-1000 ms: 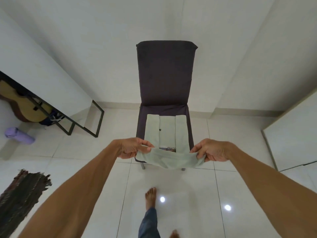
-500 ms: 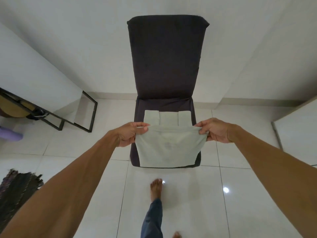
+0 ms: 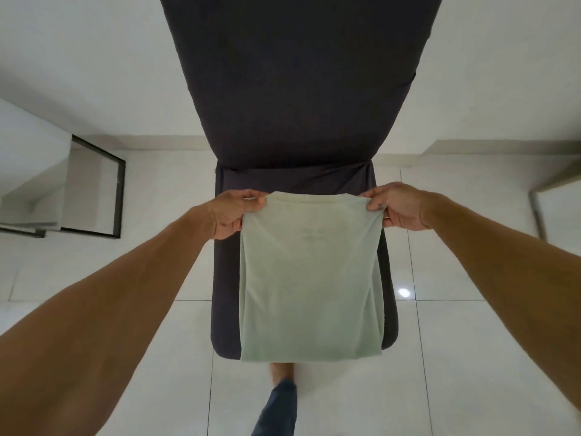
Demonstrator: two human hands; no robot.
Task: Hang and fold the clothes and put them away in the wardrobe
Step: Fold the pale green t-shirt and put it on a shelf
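Folded shirt [image 3: 311,278] lies on the chair [image 3: 295,89] seat, between both hands

Bare forearms [image 3: 103,309]; blue trouser leg [image 3: 276,410]; bare foot [image 3: 280,372].

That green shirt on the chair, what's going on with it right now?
A person is folding it. The left hand and right hand each pinch a far corner of the pale green shirt, which lies as a flat rectangle on the seat of the dark chair. Its near edge overhangs the seat front, above a bare foot. No wardrobe shows.
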